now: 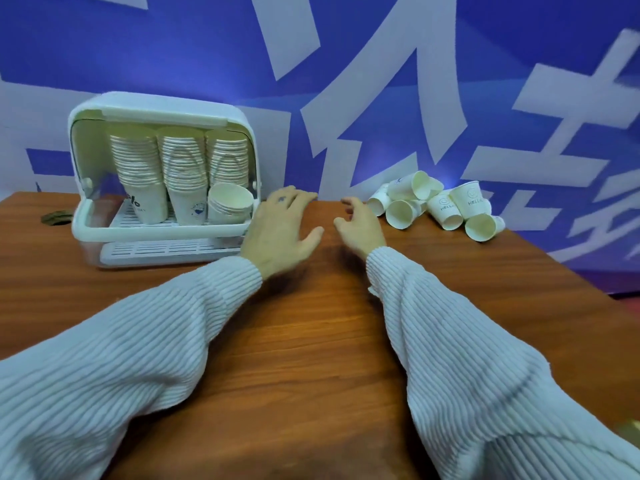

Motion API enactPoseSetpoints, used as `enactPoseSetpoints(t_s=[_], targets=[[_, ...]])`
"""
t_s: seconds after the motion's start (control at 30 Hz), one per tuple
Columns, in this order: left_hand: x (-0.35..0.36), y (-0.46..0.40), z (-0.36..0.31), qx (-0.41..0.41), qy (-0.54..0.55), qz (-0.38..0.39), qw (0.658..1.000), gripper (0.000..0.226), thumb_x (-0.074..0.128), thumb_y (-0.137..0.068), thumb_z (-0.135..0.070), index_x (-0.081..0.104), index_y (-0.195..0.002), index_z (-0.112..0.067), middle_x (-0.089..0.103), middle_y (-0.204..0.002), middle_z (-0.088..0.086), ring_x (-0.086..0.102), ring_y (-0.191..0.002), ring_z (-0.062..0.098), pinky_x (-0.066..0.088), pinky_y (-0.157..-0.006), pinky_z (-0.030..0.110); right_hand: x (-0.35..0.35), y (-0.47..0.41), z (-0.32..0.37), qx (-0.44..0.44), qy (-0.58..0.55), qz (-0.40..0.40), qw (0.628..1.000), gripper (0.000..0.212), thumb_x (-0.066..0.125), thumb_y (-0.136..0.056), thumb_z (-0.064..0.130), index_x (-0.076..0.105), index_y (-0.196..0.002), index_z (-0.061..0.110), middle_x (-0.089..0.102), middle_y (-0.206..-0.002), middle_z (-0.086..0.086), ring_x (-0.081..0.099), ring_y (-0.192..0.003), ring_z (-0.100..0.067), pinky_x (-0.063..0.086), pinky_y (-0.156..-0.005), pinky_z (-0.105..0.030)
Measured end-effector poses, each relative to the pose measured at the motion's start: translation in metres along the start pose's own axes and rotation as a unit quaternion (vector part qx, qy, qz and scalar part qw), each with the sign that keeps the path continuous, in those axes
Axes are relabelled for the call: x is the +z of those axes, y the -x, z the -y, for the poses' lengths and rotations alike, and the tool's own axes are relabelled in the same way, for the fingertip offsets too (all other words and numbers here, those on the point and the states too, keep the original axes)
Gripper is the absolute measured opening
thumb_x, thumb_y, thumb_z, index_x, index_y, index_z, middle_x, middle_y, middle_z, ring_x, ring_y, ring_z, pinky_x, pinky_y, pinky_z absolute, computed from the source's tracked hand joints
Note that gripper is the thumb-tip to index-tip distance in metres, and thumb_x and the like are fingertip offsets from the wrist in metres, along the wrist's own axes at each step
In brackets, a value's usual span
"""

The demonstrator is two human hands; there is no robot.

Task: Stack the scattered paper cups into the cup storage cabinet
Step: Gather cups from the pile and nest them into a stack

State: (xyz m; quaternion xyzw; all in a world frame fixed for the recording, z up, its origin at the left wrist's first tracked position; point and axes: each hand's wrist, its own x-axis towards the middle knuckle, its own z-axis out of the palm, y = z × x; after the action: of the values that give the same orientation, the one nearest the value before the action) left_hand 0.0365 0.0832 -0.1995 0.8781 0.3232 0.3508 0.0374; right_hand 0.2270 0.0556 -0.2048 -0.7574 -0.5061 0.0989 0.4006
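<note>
Both hands sit mid-frame over the table [311, 341], holding nothing. The left hand [280, 233] is spread wide, fingers straight, just right of the cabinet [104, 233]. The right hand [360, 226] hangs loosely curled. Loose cups [443, 206] lie heaped to its right; stacked cups [180, 168] fill the open cabinet at upper left.
</note>
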Motion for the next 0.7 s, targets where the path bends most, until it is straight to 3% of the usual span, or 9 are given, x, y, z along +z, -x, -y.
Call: enactPoseSetpoints(t_s=[0.17, 0.23, 0.33, 0.5, 0.57, 0.7], targets=[[0.031, -0.012, -0.022, 0.03, -0.025, -0.008, 0.999, 0.056, 0.06, -0.091, -0.043, 0.055, -0.142, -0.018, 0.057, -0.143, 0.006, 0.038, -0.146, 0.029, 0.034, -0.115, 0.051, -0.036, -0.013, -0.05, 0.036, 0.036, -0.071, 0.996, 0.043, 0.056, -0.094, 0.021, 0.059, -0.137, 0.022, 0.066, -0.125, 0.0, 0.062, -0.099, -0.012, 0.043, -0.085, -0.029], [0.038, -0.016, -0.019, 0.038, -0.024, -0.01, 0.999, 0.056, 0.059, -0.091, -0.042, 0.056, -0.141, -0.017, 0.058, -0.142, 0.006, 0.039, -0.145, 0.028, 0.035, -0.113, 0.05, -0.047, -0.023, -0.067, 0.044, 0.057, -0.119, 0.99, 0.039, 0.054, -0.093, 0.02, 0.064, -0.131, 0.021, 0.067, -0.125, 0.001, 0.061, -0.102, -0.013, 0.042, -0.084, -0.029], [0.047, -0.02, -0.016, 0.052, -0.012, 0.002, 0.999, 0.054, 0.06, -0.093, -0.039, 0.056, -0.141, -0.016, 0.057, -0.143, 0.006, 0.04, -0.145, 0.027, 0.037, -0.113, 0.048, -0.06, -0.043, -0.087, 0.072, 0.108, -0.175, 0.976, 0.032, 0.054, -0.094, 0.023, 0.066, -0.123, 0.023, 0.056, -0.136, -0.003, 0.062, -0.113, -0.027, 0.046, -0.087, -0.036], [0.065, -0.023, -0.019, 0.014, 0.036, 0.028, 0.999, 0.054, 0.063, -0.094, -0.037, 0.054, -0.144, -0.018, 0.055, -0.146, 0.003, 0.04, -0.144, 0.024, 0.039, -0.115, 0.049, -0.062, -0.069, -0.114, 0.161, 0.215, -0.072, 0.961, 0.039, 0.052, -0.097, 0.023, 0.065, -0.134, 0.029, 0.031, -0.16, -0.001, 0.057, -0.126, -0.029, 0.051, -0.1, -0.045], [0.07, -0.023, -0.016, 0.007, 0.045, 0.039, 0.998, 0.054, 0.062, -0.095, -0.036, 0.053, -0.145, -0.018, 0.054, -0.147, 0.002, 0.039, -0.144, 0.023, 0.038, -0.116, 0.048, -0.061, -0.073, -0.121, 0.184, 0.236, -0.05, 0.953, 0.041, 0.05, -0.097, 0.024, 0.063, -0.135, 0.022, 0.044, -0.152, -0.004, 0.057, -0.126, -0.03, 0.051, -0.098, -0.044], [0.071, -0.025, -0.016, 0.0, 0.047, 0.047, 0.998, 0.054, 0.061, -0.096, -0.037, 0.051, -0.146, -0.019, 0.052, -0.148, 0.002, 0.041, -0.142, 0.021, 0.04, -0.115, 0.046, -0.06, -0.063, -0.12, 0.135, 0.288, -0.155, 0.935, 0.033, 0.049, -0.097, 0.033, 0.066, -0.11, 0.008, 0.063, -0.114, -0.011, 0.063, -0.108, -0.035, 0.047, -0.078, -0.04]])
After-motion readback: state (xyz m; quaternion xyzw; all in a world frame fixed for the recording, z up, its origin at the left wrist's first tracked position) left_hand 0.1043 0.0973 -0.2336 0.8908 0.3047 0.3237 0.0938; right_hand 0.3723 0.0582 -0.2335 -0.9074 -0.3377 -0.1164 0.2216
